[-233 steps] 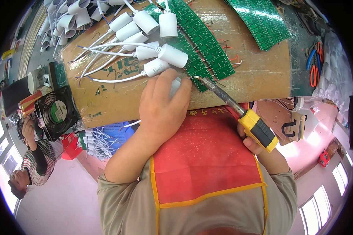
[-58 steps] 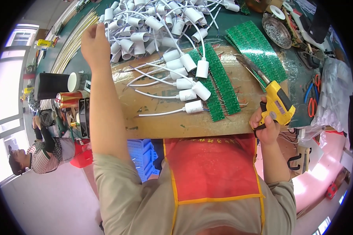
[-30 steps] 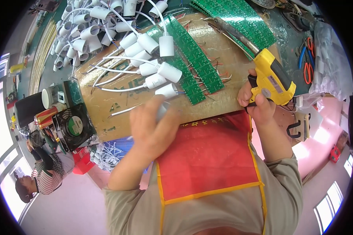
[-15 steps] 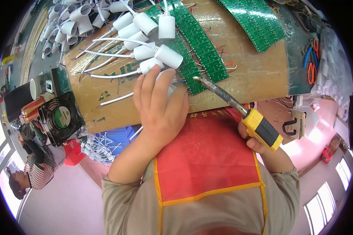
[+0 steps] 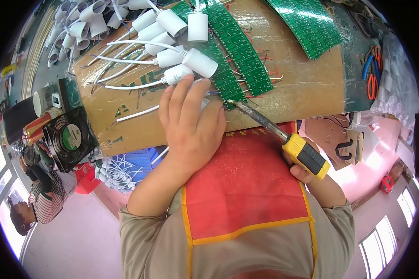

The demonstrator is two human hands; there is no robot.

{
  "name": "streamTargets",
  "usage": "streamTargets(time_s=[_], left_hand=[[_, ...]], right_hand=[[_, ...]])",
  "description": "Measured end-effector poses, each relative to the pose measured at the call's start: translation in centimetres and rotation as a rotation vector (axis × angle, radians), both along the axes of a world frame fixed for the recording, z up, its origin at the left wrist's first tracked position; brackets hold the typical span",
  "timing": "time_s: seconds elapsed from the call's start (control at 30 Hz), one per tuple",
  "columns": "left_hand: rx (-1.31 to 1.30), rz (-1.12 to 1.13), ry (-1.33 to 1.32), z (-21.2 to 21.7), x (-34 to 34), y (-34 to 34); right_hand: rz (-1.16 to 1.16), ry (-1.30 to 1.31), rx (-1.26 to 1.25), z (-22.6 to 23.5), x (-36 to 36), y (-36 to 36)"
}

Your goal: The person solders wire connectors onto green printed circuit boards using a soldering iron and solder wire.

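Observation:
My left hand (image 5: pixel 191 121) is closed over a white cylindrical lamp holder (image 5: pixel 203 103), which its fingers mostly hide. Short wire ends (image 5: pixel 212 92) stick out beside the fingertips toward the near end of a green circuit board strip (image 5: pixel 229 88). In my right hand (image 5: pixel 299 168) is a soldering iron (image 5: pixel 265 122) with a yellow and black handle. Its tip is at the near corner of that strip, seemingly touching it. More white lamp holders with white cables (image 5: pixel 177 74) lie just beyond my left fingers. A second green strip (image 5: pixel 251 74) with red wires lies alongside.
A brown cardboard sheet (image 5: pixel 307 88) covers the bench. More green boards (image 5: pixel 307 28) lie at the far right, near pliers (image 5: pixel 371 76). A black fan (image 5: pixel 70 139) stands left. Many lamp holders (image 5: pixel 86 23) are heaped far left. A blue crate (image 5: pixel 142 162) sits below; another person (image 5: pixel 46 200) is at left.
The soldering iron has shifted slightly down and left, its tip now nearer the strip's end corner. My left hand stays nearly in place.

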State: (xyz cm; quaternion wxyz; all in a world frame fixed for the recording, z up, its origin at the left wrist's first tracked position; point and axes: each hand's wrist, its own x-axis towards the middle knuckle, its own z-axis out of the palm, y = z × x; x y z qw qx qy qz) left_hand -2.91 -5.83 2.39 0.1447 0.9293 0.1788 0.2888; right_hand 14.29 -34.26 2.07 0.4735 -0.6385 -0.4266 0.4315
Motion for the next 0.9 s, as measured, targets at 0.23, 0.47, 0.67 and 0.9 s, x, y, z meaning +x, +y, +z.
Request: streamTargets(time_s=[0.23,0.47,0.67,0.9], left_hand=[[0.002,0.005,0.005,0.02,0.04,-0.03],[0.002,0.011,-0.001,0.05,0.17,-0.04],[0.02,0.012,0.016,0.68,0.29,-0.1],[0.024,0.012,0.017,0.79,0.42,-0.02]], right_hand=[[0.007,0.008,0.035,-0.28,-0.11,0.1],[-0.062,0.035,0.054,-0.47,-0.71,0.09],[-0.061,0.025,0.08,-0.38,-0.64,0.24],[-0.062,0.039,0.073,-0.01,-0.65,0.53]])
